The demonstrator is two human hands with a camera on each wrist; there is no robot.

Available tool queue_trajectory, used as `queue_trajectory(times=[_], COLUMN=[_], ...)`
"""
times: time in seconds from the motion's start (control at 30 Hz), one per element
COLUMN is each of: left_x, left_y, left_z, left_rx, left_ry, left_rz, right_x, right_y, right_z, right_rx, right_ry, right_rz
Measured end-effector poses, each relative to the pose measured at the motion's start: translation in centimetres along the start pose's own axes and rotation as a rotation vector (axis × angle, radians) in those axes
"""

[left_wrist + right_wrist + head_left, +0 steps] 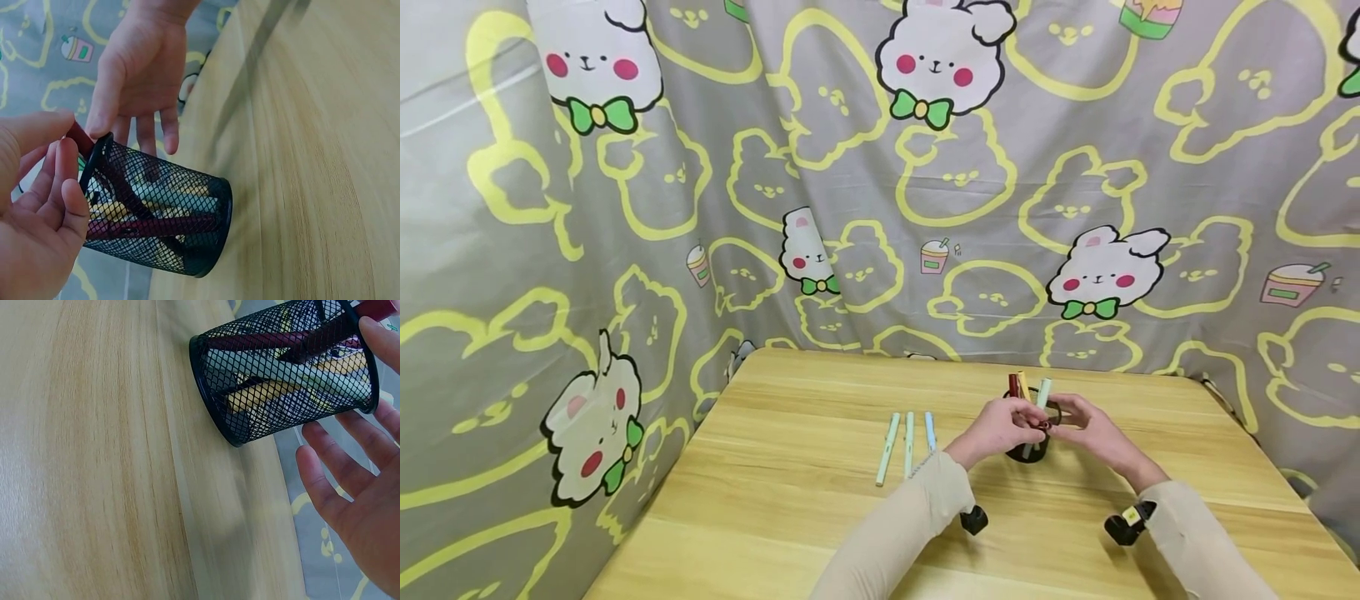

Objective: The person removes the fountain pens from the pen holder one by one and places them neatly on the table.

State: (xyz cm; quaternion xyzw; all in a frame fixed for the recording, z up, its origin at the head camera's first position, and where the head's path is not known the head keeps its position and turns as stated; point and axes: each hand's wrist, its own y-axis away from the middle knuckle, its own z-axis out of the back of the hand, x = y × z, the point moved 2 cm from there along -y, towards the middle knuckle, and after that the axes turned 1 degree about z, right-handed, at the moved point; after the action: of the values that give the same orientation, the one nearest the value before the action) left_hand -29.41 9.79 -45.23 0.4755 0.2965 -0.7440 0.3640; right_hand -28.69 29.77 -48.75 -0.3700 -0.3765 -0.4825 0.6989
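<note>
A black mesh pen holder [1028,455] stands on the table between the two hands. Inside are a dark red pen [1013,386], a yellow pen [1024,387] and a pale green pen [1043,393]. At the holder's mouth my left hand [1002,425] pinches another dark red pen [81,139] between thumb and fingers; its lower part slants down inside the mesh. My right hand [1097,435] holds the holder near its rim, thumb on one side and fingers on the other, as the right wrist view shows. The pens' lower ends show only through the mesh.
To the left on the wooden table [760,500] lie two pale green pens, one the outer pen [887,450], the other the middle pen [909,442], and a light blue pen [930,429] partly behind the left forearm. A patterned curtain [850,167] hangs behind the table.
</note>
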Motion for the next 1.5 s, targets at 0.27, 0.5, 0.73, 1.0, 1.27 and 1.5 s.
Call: queue_trajectory(times=[0.27,0.5,0.73,1.0,1.27,1.5], left_x=[0.29,0.12,0.01,0.41,0.78,0.89], left_y=[-0.25,-0.26,-0.35,0.14,-0.07,-0.05], left_z=[-0.08,-0.02,-0.07,0.31,0.68,0.60], left_rx=[-0.036,-0.061,-0.090,-0.085,-0.058,-0.057], left_ry=[-0.063,-0.099,-0.163,-0.149,-0.184,-0.186], left_rz=[-0.029,-0.016,-0.010,0.005,-0.039,-0.028], right_x=[0.02,0.00,0.11,0.02,0.25,0.03], right_y=[0.02,-0.04,-0.14,-0.08,-0.06,-0.04], right_z=[-0.14,-0.18,-0.17,-0.22,-0.17,-0.14], right_rx=[0.000,-0.009,-0.003,-0.001,-0.010,-0.021], right_ry=[-0.008,0.013,0.001,0.011,-0.014,0.026], right_rz=[0.006,0.012,0.015,0.040,0.043,0.017])
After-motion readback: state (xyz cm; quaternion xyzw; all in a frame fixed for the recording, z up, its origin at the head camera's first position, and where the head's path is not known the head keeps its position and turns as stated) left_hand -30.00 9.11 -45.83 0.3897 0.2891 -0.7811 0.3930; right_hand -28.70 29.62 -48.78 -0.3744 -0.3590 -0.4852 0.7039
